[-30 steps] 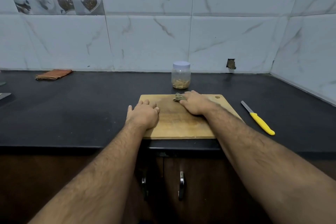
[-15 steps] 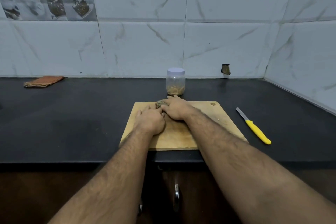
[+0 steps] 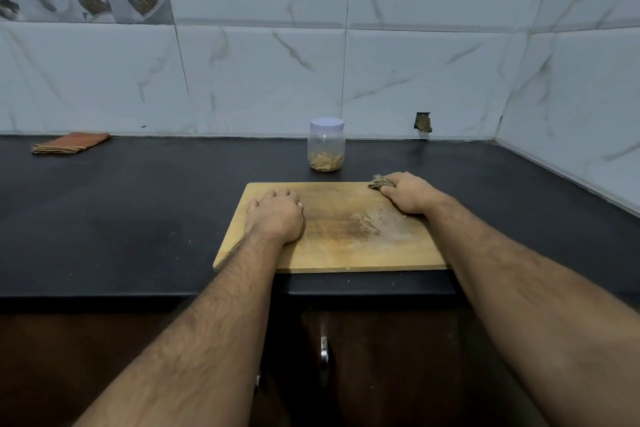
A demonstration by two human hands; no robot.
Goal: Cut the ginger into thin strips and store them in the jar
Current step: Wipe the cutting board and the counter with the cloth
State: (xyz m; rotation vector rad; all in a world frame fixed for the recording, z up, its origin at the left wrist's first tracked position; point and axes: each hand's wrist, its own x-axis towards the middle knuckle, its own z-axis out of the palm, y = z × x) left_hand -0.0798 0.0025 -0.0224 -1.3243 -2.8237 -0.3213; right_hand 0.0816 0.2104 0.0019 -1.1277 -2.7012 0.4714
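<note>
One rag [image 3: 378, 182] mostly hidden, right hand [image 3: 408, 192] gripping

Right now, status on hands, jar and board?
Left hand flat on cutting board. Right hand grips cloth at board's far right corner. Jar lidded, strips inside. Nothing obstructing.

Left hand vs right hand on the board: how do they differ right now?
The left hand lies on the cutting board near its left edge and holds nothing; the right hand sits at the far right corner with a grip on a crumpled grey-brown cloth. The left hand's fingers point away from the person; the right hand angles leftward toward the jar. Both rest knuckles-up on the board.
</note>
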